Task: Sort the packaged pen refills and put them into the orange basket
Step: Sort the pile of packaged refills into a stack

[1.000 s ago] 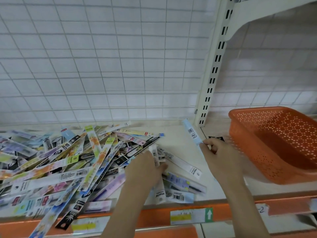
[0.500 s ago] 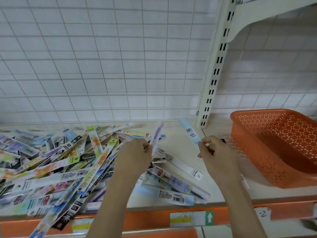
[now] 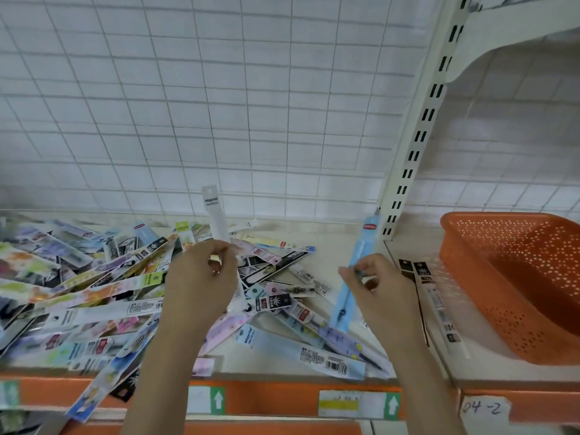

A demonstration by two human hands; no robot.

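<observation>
Both our hands are raised over the shelf [image 3: 345, 246] and apart: our left hand [image 3: 201, 277] pinches a white refill pack [image 3: 216, 215] upright, and our right hand [image 3: 379, 290] pinches a light blue refill pack [image 3: 357, 271] standing nearly upright. Left of and beneath the hands spreads the heap of packaged pen refills [image 3: 94, 284], while the orange basket [image 3: 508, 309] sits to the right of our right hand, with black refill packs [image 3: 423, 277] lying between them.
</observation>
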